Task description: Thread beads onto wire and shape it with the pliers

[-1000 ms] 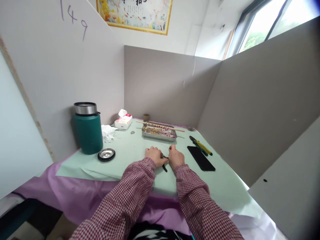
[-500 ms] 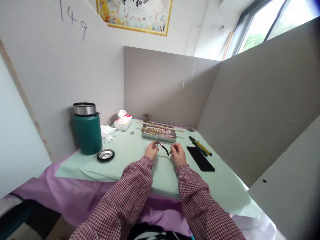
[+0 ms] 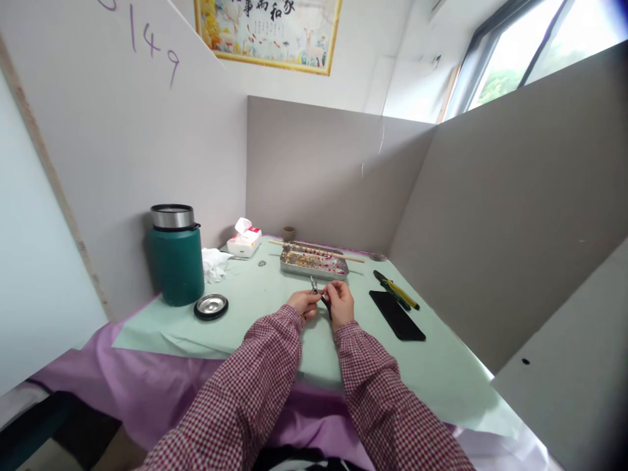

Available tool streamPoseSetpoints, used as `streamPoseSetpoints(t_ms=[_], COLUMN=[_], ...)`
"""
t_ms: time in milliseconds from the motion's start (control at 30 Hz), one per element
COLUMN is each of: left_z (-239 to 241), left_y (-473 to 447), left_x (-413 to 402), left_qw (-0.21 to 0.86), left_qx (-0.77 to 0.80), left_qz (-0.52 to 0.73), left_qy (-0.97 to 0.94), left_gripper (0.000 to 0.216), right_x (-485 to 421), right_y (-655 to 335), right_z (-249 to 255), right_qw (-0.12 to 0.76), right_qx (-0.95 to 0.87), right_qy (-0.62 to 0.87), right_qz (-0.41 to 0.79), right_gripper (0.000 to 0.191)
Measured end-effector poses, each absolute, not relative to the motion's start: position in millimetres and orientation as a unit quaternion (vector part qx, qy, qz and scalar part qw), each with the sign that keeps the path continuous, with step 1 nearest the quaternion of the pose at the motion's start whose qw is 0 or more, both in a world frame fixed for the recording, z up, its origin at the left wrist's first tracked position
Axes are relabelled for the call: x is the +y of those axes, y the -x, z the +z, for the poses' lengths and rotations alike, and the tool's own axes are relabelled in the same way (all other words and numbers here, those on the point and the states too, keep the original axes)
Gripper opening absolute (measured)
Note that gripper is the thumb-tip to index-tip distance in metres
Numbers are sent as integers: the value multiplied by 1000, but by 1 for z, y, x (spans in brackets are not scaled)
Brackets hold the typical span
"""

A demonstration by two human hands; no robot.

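In the middle of the table, my left hand (image 3: 303, 303) is closed on small pliers (image 3: 314, 285) near their pivot. The bright jaws point away from me, and a dark handle slants down toward my right hand (image 3: 340, 303). My right thumb and fingers are pinched together, their tips meeting my left fingertips. Anything between them is too small to make out. Just beyond the hands lies a shallow metal tray (image 3: 314, 271) of gold-coloured, red and clear small pieces. A wooden stick (image 3: 350, 259) with beads along it rests across the tray.
Left stand a green flask (image 3: 177, 268), its lid (image 3: 211, 305), crumpled tissue (image 3: 214, 263) and a tissue pack (image 3: 244, 243). A small cup (image 3: 289, 233) is behind. Right lie a black phone-like slab (image 3: 396, 316) and yellow-green pliers (image 3: 398, 289). Partitions enclose the table.
My right hand has moved left, bringing its pinched fingertips against my left hand's. The left hand has turned slightly inward with the small pliers. The whole view has shifted a little.
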State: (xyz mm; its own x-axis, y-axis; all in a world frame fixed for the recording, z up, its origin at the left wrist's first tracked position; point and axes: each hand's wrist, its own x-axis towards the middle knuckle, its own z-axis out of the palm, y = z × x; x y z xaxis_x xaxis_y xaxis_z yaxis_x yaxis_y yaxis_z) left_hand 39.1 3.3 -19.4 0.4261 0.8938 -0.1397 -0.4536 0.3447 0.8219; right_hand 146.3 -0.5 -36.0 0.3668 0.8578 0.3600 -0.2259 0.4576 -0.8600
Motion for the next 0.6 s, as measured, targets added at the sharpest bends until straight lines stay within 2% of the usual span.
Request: streamPoseSetpoints(t_ms=[300, 467, 600], left_z=[-15, -12, -11], left_y=[-39, -35, -31], left_x=[-1, 1, 4], left_qw=[733, 715, 711], left_qx=[255, 264, 277], left_qz=[523, 508, 439], left_qy=[-353, -401, -474], left_gripper=[5, 10, 20], right_x=[-4, -6, -5], right_y=[-163, -166, -167], right_z=[-30, -29, -28], right_qw=[731, 724, 730], right_qx=[-282, -282, -276], right_qy=[275, 250, 251], right_qz=[557, 578, 572], right_gripper=[29, 24, 22])
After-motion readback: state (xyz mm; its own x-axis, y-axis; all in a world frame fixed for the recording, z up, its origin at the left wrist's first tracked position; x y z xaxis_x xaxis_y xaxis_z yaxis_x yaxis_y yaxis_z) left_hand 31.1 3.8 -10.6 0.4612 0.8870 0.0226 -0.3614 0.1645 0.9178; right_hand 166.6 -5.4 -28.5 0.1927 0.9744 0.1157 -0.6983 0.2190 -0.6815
